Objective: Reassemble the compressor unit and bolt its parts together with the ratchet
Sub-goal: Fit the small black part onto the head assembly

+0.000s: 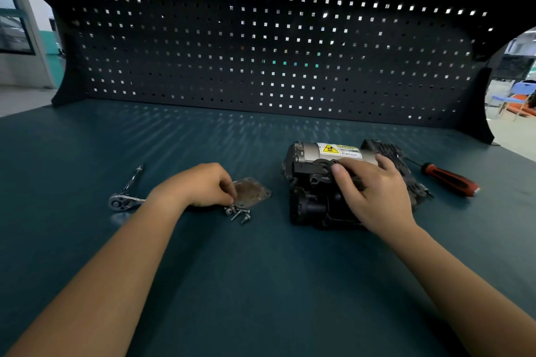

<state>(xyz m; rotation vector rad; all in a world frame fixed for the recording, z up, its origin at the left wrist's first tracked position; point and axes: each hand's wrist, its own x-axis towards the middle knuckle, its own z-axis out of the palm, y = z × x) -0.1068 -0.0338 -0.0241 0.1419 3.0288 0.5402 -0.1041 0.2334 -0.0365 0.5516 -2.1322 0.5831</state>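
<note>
Right of the bolts (238, 213) (by left hand (207, 185)), right hand (374, 191) grips compressor (310, 179)

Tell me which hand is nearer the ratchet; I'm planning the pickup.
Left. The left hand is just right of the ratchet; the right hand holds the compressor unit, farther right.

Two hands are counted: a left hand (203, 185) and a right hand (374, 191). One compressor unit (313, 182) is held under the right fingers (342, 175). One cover plate (252, 192) is seen just beside the left fingers (229, 197). Just below them, roughly four bolts (238, 213) are heaped; the exact number cannot be made out. One ratchet (124, 197) is counted left of the left fingers, and one screwdriver (448, 179) right of the right fingers.
</note>
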